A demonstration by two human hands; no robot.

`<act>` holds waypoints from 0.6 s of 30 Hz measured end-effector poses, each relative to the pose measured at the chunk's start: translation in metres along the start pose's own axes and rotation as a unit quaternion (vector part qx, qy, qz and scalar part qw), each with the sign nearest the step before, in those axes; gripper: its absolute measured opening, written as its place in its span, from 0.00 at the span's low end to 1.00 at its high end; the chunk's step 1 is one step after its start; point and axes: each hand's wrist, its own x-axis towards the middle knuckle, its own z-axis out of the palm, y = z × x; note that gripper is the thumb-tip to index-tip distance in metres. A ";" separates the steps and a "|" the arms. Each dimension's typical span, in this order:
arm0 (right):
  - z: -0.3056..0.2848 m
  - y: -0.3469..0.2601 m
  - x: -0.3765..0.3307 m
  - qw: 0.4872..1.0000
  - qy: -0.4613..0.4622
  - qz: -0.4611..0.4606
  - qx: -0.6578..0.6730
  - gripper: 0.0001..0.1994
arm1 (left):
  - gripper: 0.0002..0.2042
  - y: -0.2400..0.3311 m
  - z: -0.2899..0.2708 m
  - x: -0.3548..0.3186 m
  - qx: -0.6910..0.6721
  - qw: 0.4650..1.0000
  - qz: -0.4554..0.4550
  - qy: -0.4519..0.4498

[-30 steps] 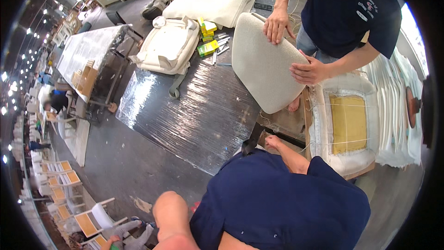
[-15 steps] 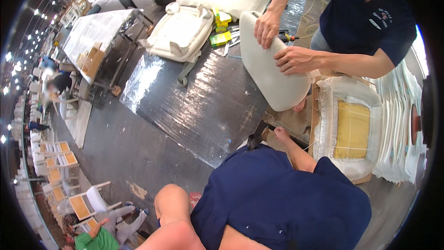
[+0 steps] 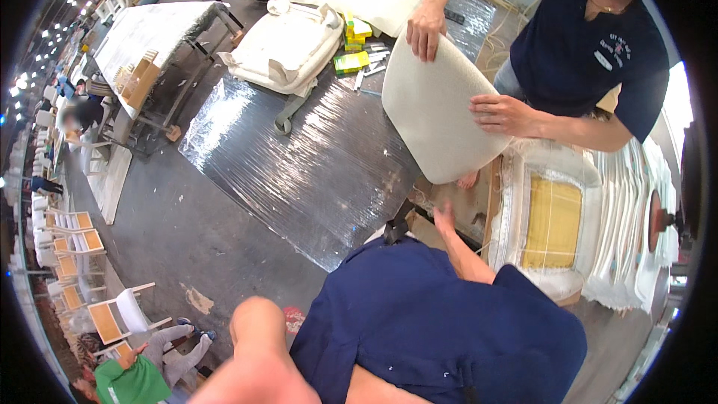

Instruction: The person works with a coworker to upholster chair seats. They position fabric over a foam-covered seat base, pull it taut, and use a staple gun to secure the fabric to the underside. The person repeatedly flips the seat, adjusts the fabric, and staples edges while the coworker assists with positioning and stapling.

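My right hand (image 3: 443, 218) hangs low beside my navy shirt (image 3: 449, 314), near a dark strap (image 3: 396, 226) at its edge. Its fingers look stretched out and somewhat blurred, and nothing shows in them. My bent left arm (image 3: 258, 322) rises toward the lower edge, where its hand is out of the picture. Across from me, a co-worker (image 3: 591, 45) in a navy shirt holds a curved, light grey upholstered panel (image 3: 445, 112) upright with both hands. To the right of my hand lies a white padded frame (image 3: 508, 217) with a yellow centre.
Plastic film (image 3: 299, 172) covers the dark work surface. A cream cushion (image 3: 288, 45) and yellow-green boxes (image 3: 351, 62) lie at its far side. Curved white panels (image 3: 624, 232) are stacked at the right. Chairs (image 3: 123, 314) and a person in green (image 3: 134, 378) are at lower left.
The co-worker has shifted their grip, one hand higher at the panel's top edge, and its broad face now shows more. My right hand's fingers have straightened. The view has shifted slightly.
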 end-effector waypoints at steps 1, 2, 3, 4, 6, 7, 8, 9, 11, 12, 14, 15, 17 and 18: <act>-0.001 -0.018 0.004 0.985 0.160 -0.068 0.001 0.40 | 0.20 -0.005 0.008 -0.014 -0.032 0.996 -0.003 0.080; -0.008 -0.050 -0.001 0.979 0.155 -0.088 0.102 0.46 | 0.31 -0.004 0.013 -0.040 -0.270 0.949 -0.034 0.158; -0.029 -0.097 -0.009 0.962 0.138 -0.110 0.207 0.52 | 0.31 -0.007 -0.012 -0.074 -0.197 0.973 -0.074 0.091; -0.055 -0.132 -0.016 0.957 0.073 -0.129 0.250 0.50 | 0.28 -0.012 -0.030 -0.097 -0.141 0.974 -0.173 -0.030; -0.104 -0.171 -0.011 0.933 -0.026 -0.179 0.312 0.47 | 0.24 -0.023 -0.068 -0.159 0.025 0.898 -0.305 -0.316; -0.115 -0.176 -0.004 0.936 -0.058 -0.245 0.246 0.44 | 0.21 -0.032 -0.074 -0.185 0.017 0.852 -0.360 -0.379; -0.122 -0.180 0.002 0.932 -0.095 -0.303 0.173 0.41 | 0.22 -0.035 -0.078 -0.213 0.005 0.788 -0.458 -0.412; -0.124 -0.196 0.001 0.929 -0.159 -0.263 0.207 0.39 | 0.27 -0.027 -0.085 -0.243 -0.027 0.685 -0.612 -0.395; -0.120 -0.249 -0.032 0.903 -0.296 -0.173 0.260 0.34 | 0.35 -0.010 -0.113 -0.314 -0.133 0.545 -0.759 -0.330; -0.109 -0.261 -0.038 0.893 -0.299 -0.164 0.293 0.33 | 0.35 0.001 -0.120 -0.343 -0.173 0.503 -0.784 -0.319; -0.080 -0.271 -0.058 0.869 -0.311 -0.148 0.354 0.32 | 0.35 0.024 -0.120 -0.369 -0.159 0.479 -0.789 -0.351; -0.073 -0.291 -0.082 0.894 -0.257 -0.144 0.338 0.30 | 0.34 0.026 -0.121 -0.365 -0.134 0.499 -0.765 -0.384; -0.045 -0.297 -0.083 0.895 -0.275 -0.118 0.332 0.21 | 0.31 0.042 -0.127 -0.387 -0.044 0.533 -0.728 -0.429; -0.033 -0.317 -0.084 0.882 -0.315 -0.056 0.346 0.17 | 0.30 0.056 -0.145 -0.413 0.017 0.582 -0.689 -0.432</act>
